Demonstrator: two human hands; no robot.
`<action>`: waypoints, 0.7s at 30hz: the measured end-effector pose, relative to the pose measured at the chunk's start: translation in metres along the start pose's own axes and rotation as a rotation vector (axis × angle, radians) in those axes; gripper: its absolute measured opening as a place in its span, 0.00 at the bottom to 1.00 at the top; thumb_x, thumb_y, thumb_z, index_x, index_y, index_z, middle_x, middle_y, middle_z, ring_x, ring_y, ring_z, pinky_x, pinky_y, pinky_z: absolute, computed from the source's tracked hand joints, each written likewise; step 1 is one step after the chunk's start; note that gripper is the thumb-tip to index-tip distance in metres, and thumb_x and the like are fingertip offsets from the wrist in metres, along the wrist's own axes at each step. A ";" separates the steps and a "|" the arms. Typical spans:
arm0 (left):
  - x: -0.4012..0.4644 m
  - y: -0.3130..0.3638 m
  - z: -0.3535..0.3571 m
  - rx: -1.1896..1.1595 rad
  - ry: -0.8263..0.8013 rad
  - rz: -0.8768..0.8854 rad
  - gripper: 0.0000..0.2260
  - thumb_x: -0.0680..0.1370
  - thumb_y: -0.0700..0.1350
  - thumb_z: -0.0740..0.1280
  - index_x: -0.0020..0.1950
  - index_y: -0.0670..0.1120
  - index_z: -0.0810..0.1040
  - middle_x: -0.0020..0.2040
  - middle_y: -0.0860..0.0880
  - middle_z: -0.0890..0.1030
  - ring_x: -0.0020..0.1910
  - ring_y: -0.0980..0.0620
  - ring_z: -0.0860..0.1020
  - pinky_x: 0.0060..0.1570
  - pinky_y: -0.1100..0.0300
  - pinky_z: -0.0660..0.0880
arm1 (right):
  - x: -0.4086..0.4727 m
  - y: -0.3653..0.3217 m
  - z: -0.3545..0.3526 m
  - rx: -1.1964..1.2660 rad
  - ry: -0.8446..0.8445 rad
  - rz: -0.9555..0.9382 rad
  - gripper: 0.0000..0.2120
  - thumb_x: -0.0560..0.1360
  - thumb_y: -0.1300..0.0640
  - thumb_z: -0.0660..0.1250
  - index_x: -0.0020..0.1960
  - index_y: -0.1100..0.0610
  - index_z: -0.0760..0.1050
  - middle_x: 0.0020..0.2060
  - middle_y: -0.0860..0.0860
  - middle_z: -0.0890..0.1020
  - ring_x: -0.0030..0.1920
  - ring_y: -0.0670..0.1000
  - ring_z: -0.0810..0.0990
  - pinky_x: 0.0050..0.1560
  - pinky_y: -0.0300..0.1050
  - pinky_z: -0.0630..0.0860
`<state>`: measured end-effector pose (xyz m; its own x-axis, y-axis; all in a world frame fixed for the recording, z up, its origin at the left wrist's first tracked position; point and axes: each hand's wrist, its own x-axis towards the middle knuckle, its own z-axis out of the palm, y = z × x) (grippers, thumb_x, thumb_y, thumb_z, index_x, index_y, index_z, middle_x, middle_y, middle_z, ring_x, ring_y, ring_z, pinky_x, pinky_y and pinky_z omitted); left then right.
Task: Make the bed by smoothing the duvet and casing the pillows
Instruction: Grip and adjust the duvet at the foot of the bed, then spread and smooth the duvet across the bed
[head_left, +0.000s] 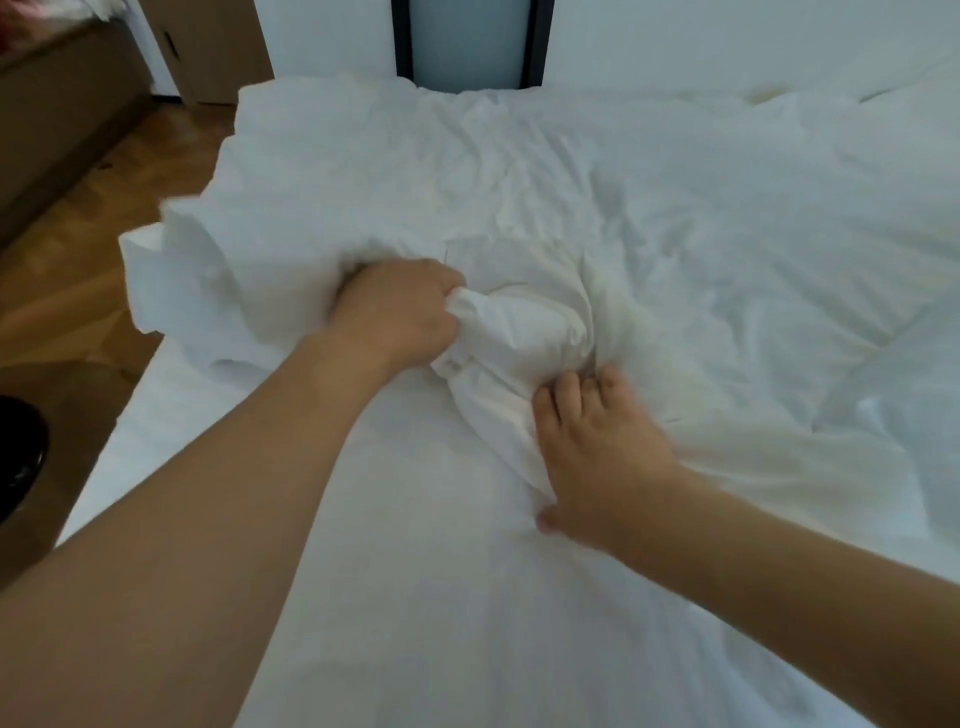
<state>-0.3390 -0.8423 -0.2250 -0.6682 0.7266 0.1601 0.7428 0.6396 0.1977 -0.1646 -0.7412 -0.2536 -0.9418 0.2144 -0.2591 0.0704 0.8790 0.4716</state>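
While no label or writing can be read anywhere on the linen, your hands are plain enough: your left hand (397, 312) is curled into a fist round a bunched fold of the white duvet (597, 218), knuckles up, forearm stretched out from the lower left. Your right hand (597, 447) lies just beside it, fingers bent and digging into the same gathered ridge, thumb pressed flat on the sheet (415, 597) below. The duvet lies rumpled over the far and right part of the bed, its left corner heaped and hanging past the mattress edge. To the left, wooden floor (104, 249) runs alongside the bed, with a brown cabinet (57, 114) beyond it.
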 end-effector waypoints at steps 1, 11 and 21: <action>-0.002 0.007 -0.013 0.054 0.022 -0.004 0.02 0.71 0.42 0.63 0.40 0.49 0.75 0.40 0.49 0.80 0.44 0.43 0.78 0.38 0.57 0.67 | 0.004 0.003 0.000 0.026 0.080 0.014 0.33 0.68 0.47 0.69 0.64 0.66 0.67 0.55 0.65 0.73 0.52 0.62 0.76 0.59 0.58 0.66; -0.090 0.032 -0.029 0.275 0.556 0.065 0.16 0.68 0.42 0.66 0.56 0.41 0.74 0.51 0.39 0.74 0.48 0.39 0.72 0.49 0.43 0.69 | -0.018 0.103 -0.096 0.943 0.174 0.214 0.23 0.71 0.65 0.60 0.63 0.50 0.75 0.56 0.50 0.79 0.55 0.54 0.77 0.50 0.41 0.71; -0.100 0.054 -0.098 0.034 0.116 -0.098 0.10 0.71 0.45 0.66 0.51 0.50 0.77 0.44 0.47 0.81 0.43 0.41 0.78 0.41 0.54 0.74 | -0.058 0.128 -0.100 1.380 -0.292 0.113 0.22 0.57 0.71 0.57 0.42 0.54 0.80 0.40 0.55 0.81 0.45 0.57 0.79 0.38 0.43 0.76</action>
<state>-0.2362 -0.9056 -0.1354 -0.7366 0.6273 0.2528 0.6732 0.7159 0.1851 -0.1335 -0.6837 -0.0943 -0.8204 0.2404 -0.5189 0.5604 0.5185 -0.6458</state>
